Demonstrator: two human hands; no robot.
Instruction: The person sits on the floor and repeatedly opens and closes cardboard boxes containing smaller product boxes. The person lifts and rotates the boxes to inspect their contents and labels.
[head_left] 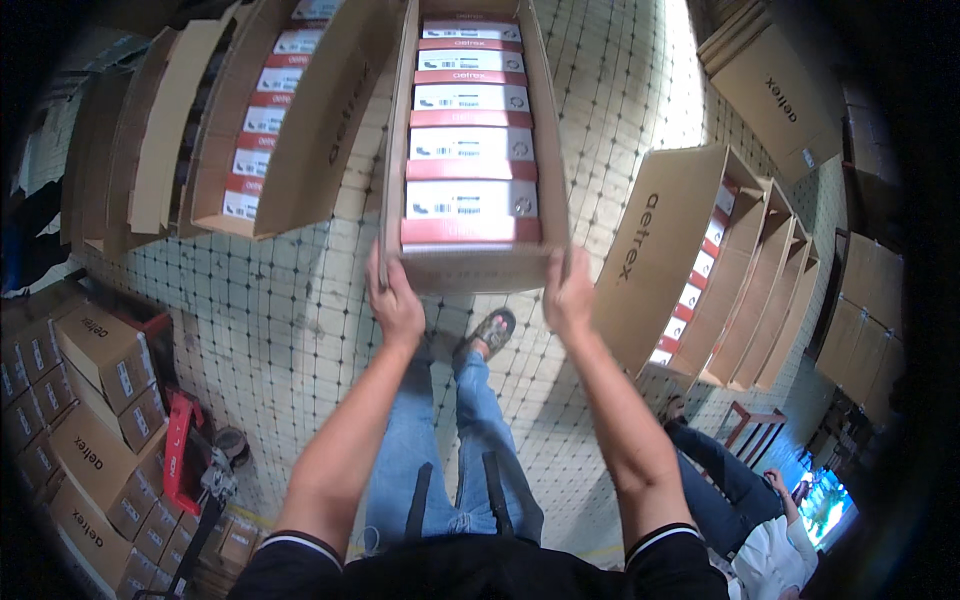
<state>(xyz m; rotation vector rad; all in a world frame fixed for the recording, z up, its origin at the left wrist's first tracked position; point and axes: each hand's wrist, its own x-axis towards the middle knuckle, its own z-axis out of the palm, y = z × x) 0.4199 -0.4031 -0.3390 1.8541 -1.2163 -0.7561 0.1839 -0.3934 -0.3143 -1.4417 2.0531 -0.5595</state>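
A long, open-topped cardboard carton (pixel 480 272) stretches away in front of me. Inside it, a row of red and white shoe boxes (pixel 470 198) stands with labelled ends facing up. My left hand (pixel 396 300) grips the carton's near left corner, fingers wrapped around its edge. At the near right corner, my right hand (pixel 568 295) holds the carton the same way. The near end wall shows between my hands. Whether the carton's far end rests on the floor I cannot tell.
Open cartons of shoe boxes stand to the left (pixel 330 130) and right (pixel 650 240). Closed cartons (pixel 95 455) are stacked at lower left beside a red pallet jack (pixel 180 450). A seated person (pixel 735 490) is at lower right, near a bright screen (pixel 825 510). Tiled floor (pixel 280 330) surrounds me.
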